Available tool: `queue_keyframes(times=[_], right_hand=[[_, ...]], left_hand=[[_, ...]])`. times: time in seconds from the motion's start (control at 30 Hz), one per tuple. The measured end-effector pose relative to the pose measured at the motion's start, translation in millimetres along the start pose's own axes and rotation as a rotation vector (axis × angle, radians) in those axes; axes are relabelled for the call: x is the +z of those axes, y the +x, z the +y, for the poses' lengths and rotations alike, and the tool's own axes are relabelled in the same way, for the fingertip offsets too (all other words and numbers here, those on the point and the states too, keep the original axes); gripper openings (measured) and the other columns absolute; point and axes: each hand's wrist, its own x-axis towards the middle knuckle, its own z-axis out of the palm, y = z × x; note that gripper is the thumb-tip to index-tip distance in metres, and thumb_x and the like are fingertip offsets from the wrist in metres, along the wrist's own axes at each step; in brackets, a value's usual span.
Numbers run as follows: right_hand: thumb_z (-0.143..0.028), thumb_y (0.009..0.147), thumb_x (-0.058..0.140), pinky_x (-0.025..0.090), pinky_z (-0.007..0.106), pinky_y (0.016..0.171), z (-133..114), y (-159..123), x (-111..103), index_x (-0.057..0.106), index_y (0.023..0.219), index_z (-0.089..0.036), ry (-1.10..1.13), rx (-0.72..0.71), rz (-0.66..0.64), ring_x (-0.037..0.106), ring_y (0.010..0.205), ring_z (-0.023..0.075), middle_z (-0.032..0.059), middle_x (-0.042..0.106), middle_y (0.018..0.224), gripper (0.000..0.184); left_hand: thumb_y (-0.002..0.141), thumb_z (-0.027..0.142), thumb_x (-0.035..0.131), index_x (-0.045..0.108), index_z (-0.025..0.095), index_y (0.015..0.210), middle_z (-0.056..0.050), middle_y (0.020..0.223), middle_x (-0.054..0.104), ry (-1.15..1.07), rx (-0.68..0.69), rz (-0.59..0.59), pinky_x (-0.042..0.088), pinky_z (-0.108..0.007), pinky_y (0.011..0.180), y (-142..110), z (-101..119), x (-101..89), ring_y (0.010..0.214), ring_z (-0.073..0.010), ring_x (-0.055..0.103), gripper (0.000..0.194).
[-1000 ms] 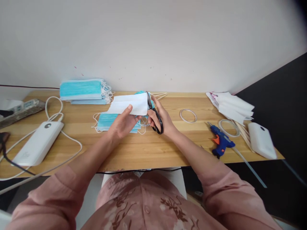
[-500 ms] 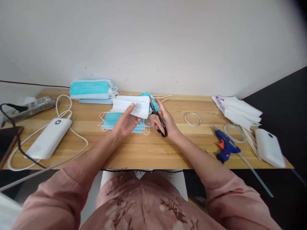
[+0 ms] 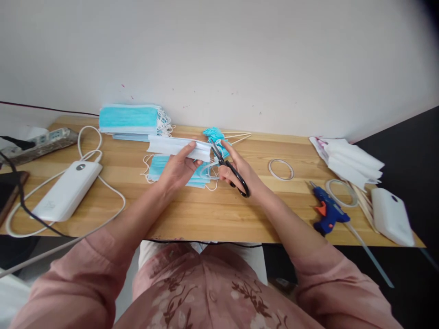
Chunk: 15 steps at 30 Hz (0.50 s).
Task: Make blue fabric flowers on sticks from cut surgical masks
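Observation:
My left hand (image 3: 181, 167) pinches a face mask (image 3: 164, 145), its white side up, between thumb and fingers. In my right hand (image 3: 238, 171) is a pair of black-handled scissors (image 3: 236, 173), with the blades at the mask's right end. A pale strip or loop dangles just under the blades. Beneath my hands lie several blue masks (image 3: 157, 168) with white ear loops, partly covered by my left hand. Just behind the scissors rests a crumpled blue bundle (image 3: 214, 135) with thin wooden sticks (image 3: 238, 135).
A stack of blue masks (image 3: 128, 119) stands by the wall. At left are a white power bank (image 3: 68, 189) with cables and a power strip (image 3: 41, 145). To the right lie a white ring (image 3: 281, 169), a blue glue gun (image 3: 329, 211), white sheets (image 3: 353, 160) and a white box-like device (image 3: 393, 217).
The held mask has tipped and now shows as a narrower strip, shifted slightly left. The scissors have swung a little, with their handles lower and farther right. The view has shifted slightly.

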Motion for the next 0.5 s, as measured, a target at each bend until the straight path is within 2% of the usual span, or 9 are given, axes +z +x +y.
queue_keyframes(times=[0.13,0.23,0.3,0.37,0.43,0.5], right_hand=[[-0.055,0.083,0.074,0.043,0.025,0.047,-3,0,-18,0.03,0.161,-0.023,0.007,0.077,-0.152,0.061,0.054,0.0159,-0.001,0.067,0.065,0.095],[-0.047,0.082,0.076,0.04,0.025,0.044,-7,-2,-41,0.05,0.15,-0.022,0.083,0.069,-0.256,0.056,0.049,0.0129,-0.0028,0.064,0.061,0.078],[-0.044,0.078,0.078,0.045,0.025,0.049,-9,-2,-52,0.058,0.14,-0.02,0.167,-0.039,-0.182,0.057,0.053,0.0123,-0.0027,0.064,0.068,0.069],[-0.04,0.072,0.084,0.05,0.027,0.058,-10,0,-54,0.063,0.129,-0.019,0.237,-0.134,-0.02,0.06,0.06,0.0123,-0.0032,0.062,0.073,0.064],[-0.037,0.067,0.088,0.053,0.028,0.067,-10,2,-47,0.063,0.122,-0.02,0.271,-0.162,0.113,0.063,0.069,0.0135,-0.0023,0.064,0.079,0.063],[-0.039,0.063,0.091,0.054,0.029,0.072,-10,3,-36,0.061,0.12,-0.022,0.267,-0.161,0.144,0.065,0.079,0.0159,0.0002,0.068,0.087,0.066]], left_hand=[[0.084,0.018,0.075,0.065,0.017,0.084,0.002,0.075,0.072,0.006,0.058,0.079,0.046,-0.019,0.049,8,7,-5.0,0.067,-0.0092,0.066,0.01],[0.083,0.021,0.075,0.064,0.019,0.086,0.002,0.075,0.071,0.044,0.122,0.125,0.043,-0.02,0.05,13,10,-9.4,0.067,-0.01,0.065,0.011],[0.079,0.024,0.078,0.065,0.019,0.089,0.001,0.078,0.071,0.1,0.147,0.083,0.041,-0.021,0.05,13,9,-10.2,0.069,-0.0112,0.064,0.017],[0.075,0.028,0.082,0.067,0.018,0.094,-0.002,0.082,0.071,0.17,0.146,0.016,0.041,-0.023,0.051,9,4,-8.9,0.071,-0.0133,0.064,0.026],[0.073,0.032,0.084,0.068,0.017,0.099,-0.004,0.087,0.072,0.234,0.138,-0.044,0.041,-0.023,0.05,4,-2,-6.4,0.073,-0.0151,0.064,0.034],[0.072,0.035,0.085,0.069,0.017,0.103,-0.005,0.092,0.073,0.283,0.126,-0.086,0.041,-0.025,0.051,-2,-7,-4.3,0.074,-0.0165,0.064,0.039]])
